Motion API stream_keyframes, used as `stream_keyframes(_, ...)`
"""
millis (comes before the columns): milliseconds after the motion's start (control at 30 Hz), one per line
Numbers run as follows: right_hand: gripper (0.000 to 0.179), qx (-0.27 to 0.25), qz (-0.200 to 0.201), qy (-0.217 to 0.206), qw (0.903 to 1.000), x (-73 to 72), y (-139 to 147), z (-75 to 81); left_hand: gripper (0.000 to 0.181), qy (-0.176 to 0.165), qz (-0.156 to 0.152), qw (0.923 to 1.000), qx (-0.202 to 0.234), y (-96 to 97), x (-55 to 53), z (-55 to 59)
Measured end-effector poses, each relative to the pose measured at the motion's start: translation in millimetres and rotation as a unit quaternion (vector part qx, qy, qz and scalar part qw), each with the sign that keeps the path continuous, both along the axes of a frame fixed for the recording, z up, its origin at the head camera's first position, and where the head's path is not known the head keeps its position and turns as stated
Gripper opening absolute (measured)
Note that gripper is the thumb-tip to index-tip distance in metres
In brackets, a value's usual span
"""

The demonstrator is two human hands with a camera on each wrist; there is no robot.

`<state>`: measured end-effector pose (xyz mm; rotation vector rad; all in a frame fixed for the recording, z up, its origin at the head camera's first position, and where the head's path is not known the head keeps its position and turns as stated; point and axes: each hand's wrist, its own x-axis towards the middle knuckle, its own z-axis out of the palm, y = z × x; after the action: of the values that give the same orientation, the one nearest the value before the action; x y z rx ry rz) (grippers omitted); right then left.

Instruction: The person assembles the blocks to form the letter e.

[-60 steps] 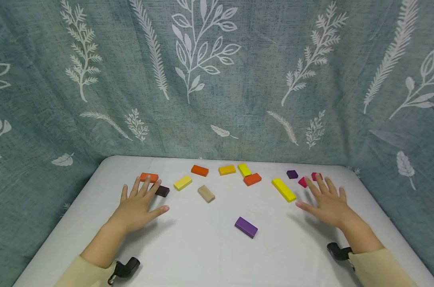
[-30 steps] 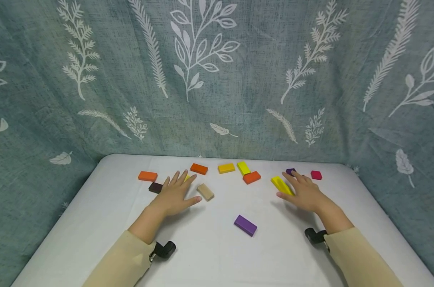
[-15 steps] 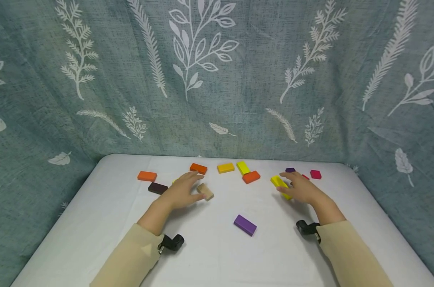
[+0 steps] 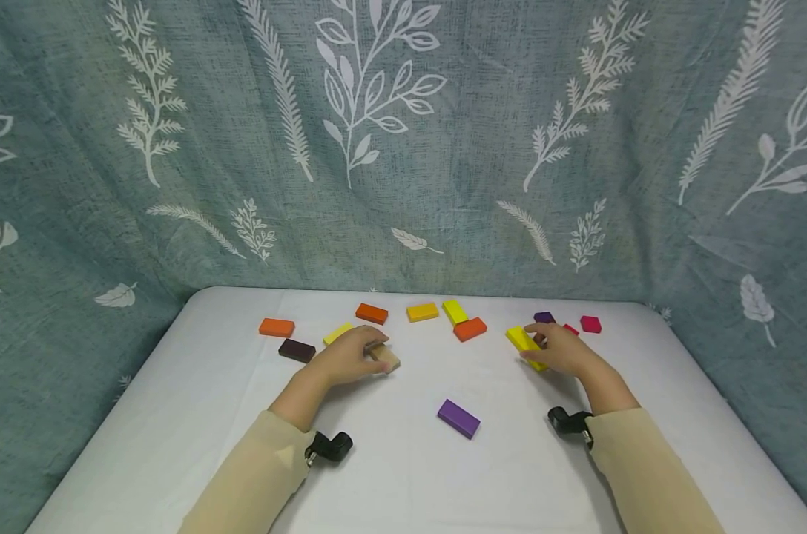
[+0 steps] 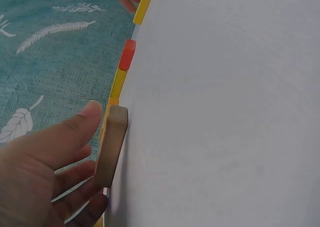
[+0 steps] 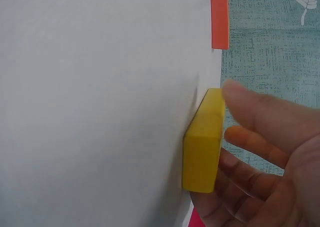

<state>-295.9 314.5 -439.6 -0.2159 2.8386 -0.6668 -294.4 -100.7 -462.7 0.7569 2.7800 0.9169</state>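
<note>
My left hand point(image 4: 350, 356) curls around a beige wooden block point(image 4: 385, 357), thumb at its near side and fingers over the far side. In the left wrist view this block point(image 5: 112, 147) stands before the curved fingers. My right hand point(image 4: 564, 351) bends over a long yellow block point(image 4: 520, 339), thumb on its near side and index finger beyond it. The right wrist view shows the yellow block's end point(image 6: 201, 164) beside the thumb and curled fingers. Both blocks appear to be on the white table point(image 4: 403, 475). How firmly either is held cannot be seen.
Near the left hand lie a dark brown block point(image 4: 297, 351), an orange block point(image 4: 277, 327) and a pale yellow block point(image 4: 337, 334). Several more blocks line the back. A purple block point(image 4: 459, 419) lies front centre. Two red pieces, one being point(image 4: 591, 324), lie at right, beside a dark purple piece point(image 4: 544, 317).
Both hands have moved inward from the sides, the left to the beige block and the right to the long yellow one. Their spread fingers have curled around these blocks.
</note>
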Motion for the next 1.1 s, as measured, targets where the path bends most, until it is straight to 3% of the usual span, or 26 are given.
stream_keyframes(667,0.059,-0.014,-0.025,-0.017,0.9994,3.0,0.0,-1.8,0.045,-0.04,0.035,0.9981,0.029,-0.9,-1.4,-2.5)
stream_keyframes(1100,0.051,-0.081,0.012,-0.015,0.9966,14.7,-6.7,-6.1,0.031,-0.045,0.057,0.9964,0.044,-0.6,0.6,-6.0)
